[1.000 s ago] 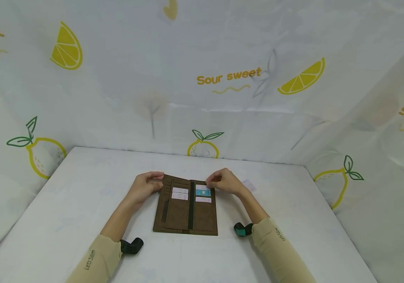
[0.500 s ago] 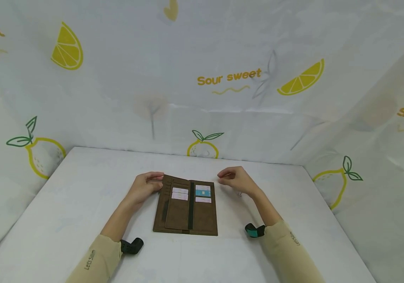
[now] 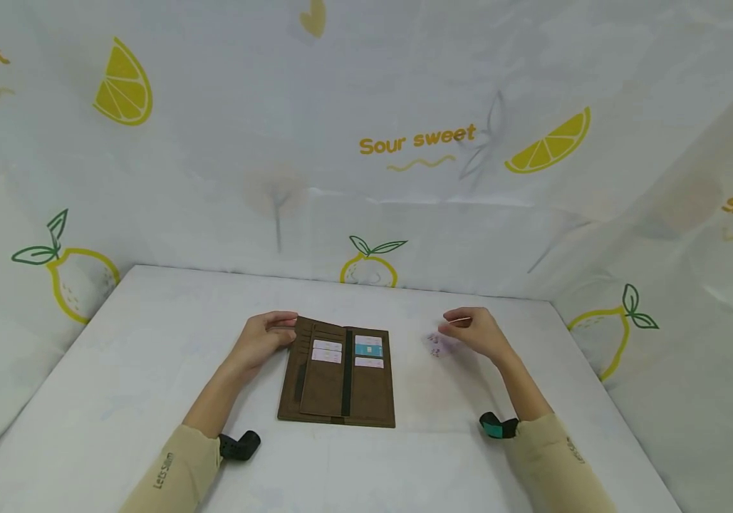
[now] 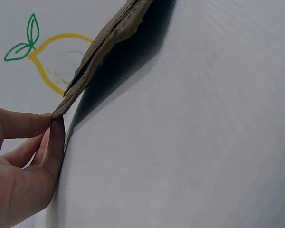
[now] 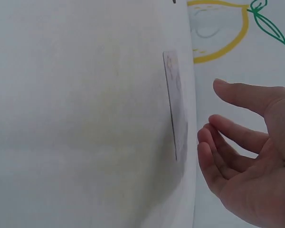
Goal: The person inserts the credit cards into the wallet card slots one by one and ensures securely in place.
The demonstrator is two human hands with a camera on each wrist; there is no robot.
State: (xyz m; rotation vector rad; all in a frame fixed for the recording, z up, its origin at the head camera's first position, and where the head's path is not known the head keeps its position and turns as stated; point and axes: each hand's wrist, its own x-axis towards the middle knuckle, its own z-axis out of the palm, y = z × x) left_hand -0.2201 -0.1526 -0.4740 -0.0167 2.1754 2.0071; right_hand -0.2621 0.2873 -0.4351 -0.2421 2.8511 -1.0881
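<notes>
A brown long wallet [image 3: 323, 388] lies spread on the white table, its left side slightly raised. Pale cards [image 3: 326, 355] sit in slots on both halves, and a light-blue card [image 3: 369, 350] shows on the right half. My left hand [image 3: 260, 342] pinches the wallet's upper left corner between thumb and fingers, as the left wrist view confirms. Over to the right, my right hand [image 3: 478, 333] hovers by a loose pale card [image 3: 434, 346]. In the right wrist view this card lies flat on the table, apart from the fingers, with a gap between thumb and fingertips.
White cloth printed with lemons [image 3: 369, 271] rises behind and beside the table [image 3: 225, 285]. A black wrist device [image 3: 240, 447] is on the left forearm, and another [image 3: 498, 426] is on the right.
My right hand has left the wallet's upper right edge and moved right, to above the loose card. My left hand and the wallet have stayed put.
</notes>
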